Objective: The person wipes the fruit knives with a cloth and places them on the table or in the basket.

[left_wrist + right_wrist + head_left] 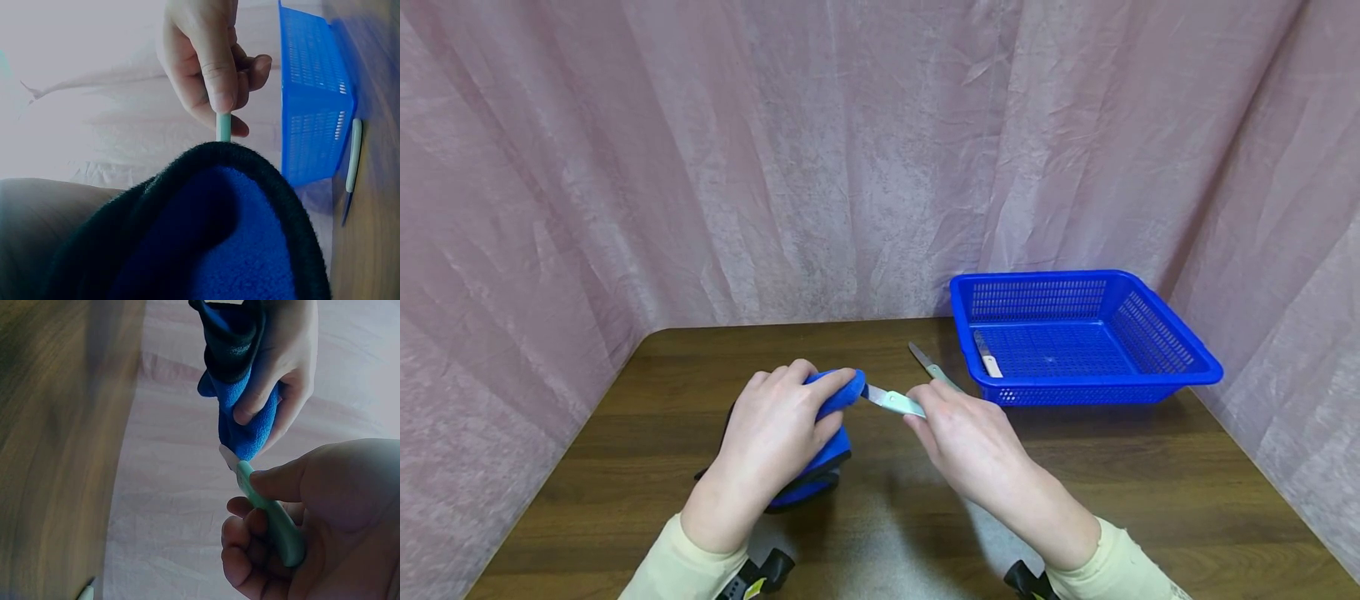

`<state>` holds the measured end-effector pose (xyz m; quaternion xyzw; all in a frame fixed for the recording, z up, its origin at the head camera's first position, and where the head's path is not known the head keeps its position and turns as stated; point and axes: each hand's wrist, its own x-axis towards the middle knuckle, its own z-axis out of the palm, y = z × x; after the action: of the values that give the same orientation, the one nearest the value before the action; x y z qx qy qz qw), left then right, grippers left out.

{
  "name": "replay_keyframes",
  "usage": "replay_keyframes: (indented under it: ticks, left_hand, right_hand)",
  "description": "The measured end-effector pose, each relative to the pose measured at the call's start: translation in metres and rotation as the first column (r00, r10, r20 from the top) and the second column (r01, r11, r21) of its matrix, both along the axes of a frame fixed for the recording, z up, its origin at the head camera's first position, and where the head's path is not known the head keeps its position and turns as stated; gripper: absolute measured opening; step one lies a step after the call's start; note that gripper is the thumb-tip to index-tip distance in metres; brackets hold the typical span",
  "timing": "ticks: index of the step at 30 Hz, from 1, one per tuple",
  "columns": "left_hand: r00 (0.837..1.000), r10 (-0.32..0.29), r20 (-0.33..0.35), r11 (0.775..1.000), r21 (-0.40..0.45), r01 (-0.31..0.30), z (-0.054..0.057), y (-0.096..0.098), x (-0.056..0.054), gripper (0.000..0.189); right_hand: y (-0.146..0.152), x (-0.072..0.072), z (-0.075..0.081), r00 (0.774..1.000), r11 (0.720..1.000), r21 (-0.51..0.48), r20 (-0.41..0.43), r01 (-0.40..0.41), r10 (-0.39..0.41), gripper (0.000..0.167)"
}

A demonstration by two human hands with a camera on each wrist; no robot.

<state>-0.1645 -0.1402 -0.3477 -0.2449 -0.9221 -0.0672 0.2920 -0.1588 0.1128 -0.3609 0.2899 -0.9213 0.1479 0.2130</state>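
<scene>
My left hand point(778, 421) grips a blue cloth point(831, 450) with dark edging, bunched between thumb and fingers above the table. A small knife with a mint-green handle point(901, 403) points into the cloth, which covers the tip of its blade. The right hand point(972, 435) holds that knife by the handle, thumb along the top and fingers curled beneath, as the right wrist view shows. In the left wrist view the cloth point(250, 250) fills the foreground and hides most of the knife.
A blue plastic basket point(1097, 382) stands at the back right, holding a knife with a whitish handle point(991, 364). Another knife with a pale green handle point(930, 363) lies on the wooden table point(700, 367) just left of the basket. Pink curtains point(850, 167) hang behind.
</scene>
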Motion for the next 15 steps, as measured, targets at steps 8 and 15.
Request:
replay_keyframes:
  ticks: [8, 15]
  left_hand:
    - [1.0, 0.019, 0.015, 1.0, 0.005, -0.019, 0.0004, -0.0029, -0.0017, 0.04]
    - [0.999, 0.032, 0.04, 0.999, 0.008, -0.032, 0.0005, -0.006, -0.0039, 0.039]
  right_hand:
    - [0.0, 0.0005, 0.0006, 1.0, 1.0, -0.003, -0.013, 0.001, -0.001, 0.015]
    - [-0.0001, 0.0004, 0.001, 1.0, 1.0, 0.0, -0.012, 0.001, -0.001, 0.015]
